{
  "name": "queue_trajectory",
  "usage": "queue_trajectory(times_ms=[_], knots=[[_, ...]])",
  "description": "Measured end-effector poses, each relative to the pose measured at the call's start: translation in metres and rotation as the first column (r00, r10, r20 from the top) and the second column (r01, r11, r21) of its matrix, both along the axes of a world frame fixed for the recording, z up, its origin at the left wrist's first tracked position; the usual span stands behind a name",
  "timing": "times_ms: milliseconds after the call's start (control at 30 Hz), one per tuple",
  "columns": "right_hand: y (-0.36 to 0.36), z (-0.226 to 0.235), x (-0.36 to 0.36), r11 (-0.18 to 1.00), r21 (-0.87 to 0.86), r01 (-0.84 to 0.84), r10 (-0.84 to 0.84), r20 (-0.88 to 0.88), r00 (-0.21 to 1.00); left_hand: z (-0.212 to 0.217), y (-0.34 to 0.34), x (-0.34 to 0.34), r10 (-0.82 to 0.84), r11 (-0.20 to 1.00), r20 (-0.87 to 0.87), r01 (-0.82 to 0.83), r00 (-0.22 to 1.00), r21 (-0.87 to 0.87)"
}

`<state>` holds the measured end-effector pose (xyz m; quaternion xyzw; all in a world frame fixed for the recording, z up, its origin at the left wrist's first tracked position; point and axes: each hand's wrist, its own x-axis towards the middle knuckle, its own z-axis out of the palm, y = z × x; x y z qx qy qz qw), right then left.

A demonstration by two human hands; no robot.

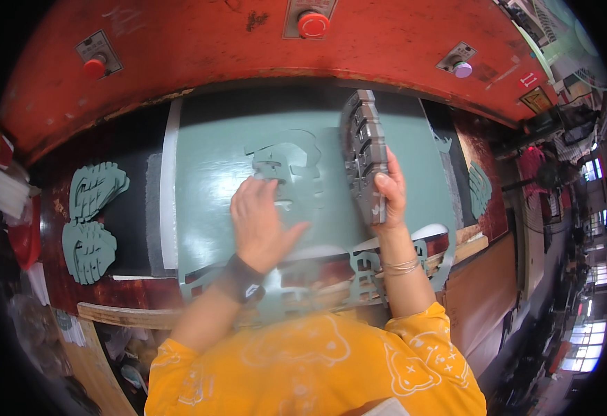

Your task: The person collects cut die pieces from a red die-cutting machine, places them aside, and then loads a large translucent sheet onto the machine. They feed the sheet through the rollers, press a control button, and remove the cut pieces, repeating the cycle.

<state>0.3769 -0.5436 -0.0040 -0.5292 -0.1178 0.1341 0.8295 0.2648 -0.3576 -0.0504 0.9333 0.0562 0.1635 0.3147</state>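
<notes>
My right hand point(392, 193) is wrapped round a metal cutting die point(367, 152), held up on edge above a glossy grey-green sheet point(206, 180). Ridged, blade-like walls show along the die's side. My left hand point(258, 218) rests on the middle of the sheet, thumb spread wide and fingers stretched forward. Its fingertips touch a cut-out piece point(270, 168) whose curved outline and slots show in the sheet. Whether the fingers have lifted any part of it is hard to see. Along the near edge hangs cut sheet waste point(366, 274) with openings in it.
Two stacks of cut green pieces, a far stack point(97, 188) and a near stack point(90, 251), lie at the left; another stack point(480, 188) lies at the right. Behind the sheet stands a red machine front point(227, 55) with a red button point(313, 25). A wooden rail point(130, 315) edges the table.
</notes>
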Motion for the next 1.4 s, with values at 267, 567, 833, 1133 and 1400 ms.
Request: queue_trajectory(times_ms=[267,567,833,1133,1400], knots=[[-0.012,0.002,-0.003,0.271,-0.81,0.52,0.297,0.584,0.756,0.0,0.004,0.001,-0.031,0.994,0.088,0.04,0.996,-0.102],[-0.007,-0.007,-0.013,0.161,-0.845,0.51,0.312,0.534,0.786,0.011,0.007,0.001,-0.022,0.995,0.128,0.033,0.992,-0.091],[-0.084,0.036,0.047,0.281,-0.225,0.933,-0.23,0.928,0.293,0.021,-0.026,-0.083,-0.414,0.389,-0.083,0.093,0.906,-0.916],[-0.099,0.069,0.07,0.25,-0.028,0.968,-0.415,0.9,0.133,-0.027,-0.07,-0.093,-0.389,0.918,0.102,0.394,0.916,-0.044],[-0.147,0.002,-0.097,0.656,-0.56,0.506,-0.037,0.646,0.762,-0.026,-0.076,-0.101,-0.276,0.951,0.181,0.295,0.944,-0.089]])
